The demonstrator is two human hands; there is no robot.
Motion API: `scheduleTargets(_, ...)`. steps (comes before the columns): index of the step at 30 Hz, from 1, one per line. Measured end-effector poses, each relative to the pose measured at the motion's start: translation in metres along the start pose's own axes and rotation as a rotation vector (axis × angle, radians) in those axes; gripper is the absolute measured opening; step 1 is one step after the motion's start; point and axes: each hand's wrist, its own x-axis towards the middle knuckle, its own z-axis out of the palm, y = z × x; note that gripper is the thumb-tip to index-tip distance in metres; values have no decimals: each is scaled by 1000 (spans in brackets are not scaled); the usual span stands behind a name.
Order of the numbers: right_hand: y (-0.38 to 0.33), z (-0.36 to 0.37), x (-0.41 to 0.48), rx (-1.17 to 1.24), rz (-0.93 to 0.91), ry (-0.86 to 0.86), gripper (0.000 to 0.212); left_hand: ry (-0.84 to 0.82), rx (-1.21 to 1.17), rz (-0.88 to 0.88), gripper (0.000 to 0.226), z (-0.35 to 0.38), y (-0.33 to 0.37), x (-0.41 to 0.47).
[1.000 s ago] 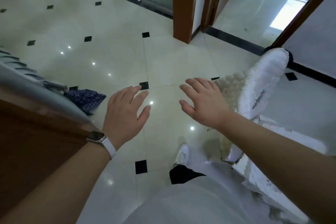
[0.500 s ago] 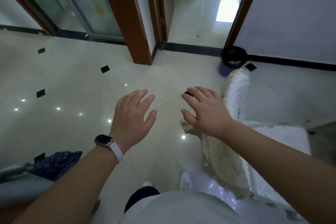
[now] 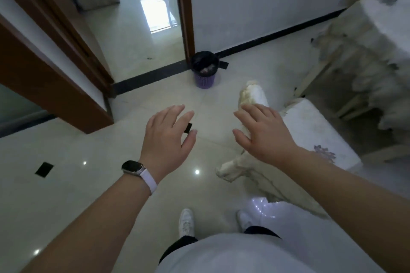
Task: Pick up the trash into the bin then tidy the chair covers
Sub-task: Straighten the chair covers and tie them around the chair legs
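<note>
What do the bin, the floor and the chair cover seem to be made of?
Bin: probably purple plastic with a perforated wall and a black bag liner. Floor: glossy polished tile, showing bright light reflections. Chair cover: likely matte white fabric, with a printed or stitched flower.

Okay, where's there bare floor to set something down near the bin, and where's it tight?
Bare tile runs in front of the bin, between the brown door frame and the chair, and on below the left hand. Another bare strip lies along the black skirting right of the bin. Crowded: the draped chair and the covered furniture beyond it.
</note>
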Motion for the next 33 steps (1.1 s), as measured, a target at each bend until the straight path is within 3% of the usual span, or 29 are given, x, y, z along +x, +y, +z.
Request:
scheduleTargets(7,-25,-14,-20,-55,299,3,49,-1,-123,209,43,10,-26,37)
scheduleTargets(15,-10,-21,-82,-97,616,81,51,-47,-261,500,41,44,30,73)
scheduleTargets(24,25,5,-113,-61,758,93,49,-186,-308,699,41,84,91,110)
scheduleTargets(33,39,20,-115,14,820,181,50,-360,-293,793,47,114,98,140)
